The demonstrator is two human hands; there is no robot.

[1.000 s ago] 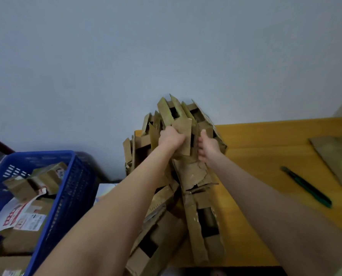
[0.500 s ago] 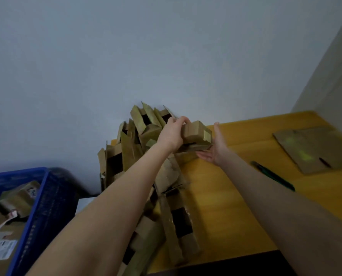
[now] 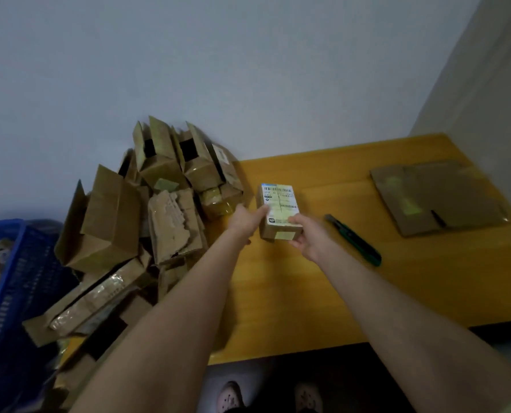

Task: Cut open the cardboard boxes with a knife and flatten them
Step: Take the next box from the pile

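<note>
- A yellow wooden bench [image 3: 308, 293] under a grey wall; opened brown cardboard boxes [image 3: 159, 210] heaped left of the hands.
- The left hand [image 3: 245, 222] and right hand [image 3: 306, 236] grip a small labelled brown cardboard box [image 3: 279, 210], its long axis pointing away.
- A green utility knife [image 3: 352, 239] lies just beside the right hand.

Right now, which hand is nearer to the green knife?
Right. The right hand grips the labelled box, just left of the knife; the left hand holds its opposite side, farther off.

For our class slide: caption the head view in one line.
Left hand and right hand hold a labelled cardboard box over the table, green utility knife beside it.
</note>
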